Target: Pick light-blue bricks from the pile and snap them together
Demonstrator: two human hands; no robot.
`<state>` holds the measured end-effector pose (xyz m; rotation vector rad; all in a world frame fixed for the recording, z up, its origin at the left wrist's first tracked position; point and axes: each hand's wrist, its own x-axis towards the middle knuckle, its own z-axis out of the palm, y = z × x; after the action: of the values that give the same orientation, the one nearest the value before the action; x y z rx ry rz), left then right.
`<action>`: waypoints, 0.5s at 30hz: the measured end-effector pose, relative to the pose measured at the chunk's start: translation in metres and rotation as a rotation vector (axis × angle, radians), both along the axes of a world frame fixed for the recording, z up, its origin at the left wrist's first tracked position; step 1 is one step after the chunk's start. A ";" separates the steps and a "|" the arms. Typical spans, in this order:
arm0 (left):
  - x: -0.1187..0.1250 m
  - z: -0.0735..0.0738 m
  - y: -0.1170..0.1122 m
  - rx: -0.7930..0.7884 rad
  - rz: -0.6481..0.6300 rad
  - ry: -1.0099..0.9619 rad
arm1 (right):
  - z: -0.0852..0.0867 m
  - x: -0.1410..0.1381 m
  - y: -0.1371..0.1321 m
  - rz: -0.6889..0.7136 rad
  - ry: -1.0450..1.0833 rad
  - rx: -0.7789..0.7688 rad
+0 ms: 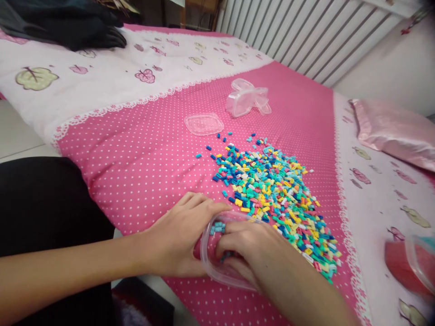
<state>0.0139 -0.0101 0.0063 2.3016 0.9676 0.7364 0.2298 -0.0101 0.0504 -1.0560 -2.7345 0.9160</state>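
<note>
A clear plastic container [206, 265] is tilted at the near edge of the pile, its rim facing me. My left hand [183, 235] grips it from the left, thumb below and fingers along the far side. Reaching inside it, my right hand [254, 244] has its fingers curled together; whatever is between the fingertips is hidden. A few light blue toy bricks [217, 227] show in the container beside my right fingers. Just beyond lies a wide heap of small building bricks [272, 185] in blue, green, yellow, white and pink.
A flat clear lid [204, 124] and an open clear plastic box [243, 100] lie past the heap on the pink dotted bedsheet [142, 167]. At right are a pink pillow [394, 131] and a red container [406, 262]. A black cloth item [68, 22] lies far left.
</note>
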 end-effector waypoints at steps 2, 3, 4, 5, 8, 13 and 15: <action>0.000 0.000 0.000 -0.004 0.002 -0.004 | 0.002 0.004 0.002 -0.009 -0.016 -0.007; -0.001 -0.001 0.000 -0.005 0.003 -0.007 | 0.004 0.006 0.003 -0.019 -0.024 -0.003; -0.001 -0.001 0.000 -0.007 0.005 -0.009 | 0.006 0.007 0.004 -0.030 -0.037 0.003; -0.001 -0.001 0.000 -0.004 0.008 -0.012 | 0.009 0.008 0.005 -0.042 -0.055 0.010; -0.001 0.000 -0.001 0.008 0.006 -0.010 | 0.015 0.009 0.008 -0.062 -0.106 0.037; 0.000 0.001 0.000 0.022 -0.002 -0.024 | 0.015 0.002 0.003 -0.095 -0.103 0.096; 0.000 0.001 0.000 0.021 -0.003 -0.024 | 0.012 -0.001 -0.002 -0.134 -0.073 0.144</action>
<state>0.0143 -0.0102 0.0077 2.3065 0.9491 0.7746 0.2285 -0.0124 0.0624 -1.2493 -2.6985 0.6639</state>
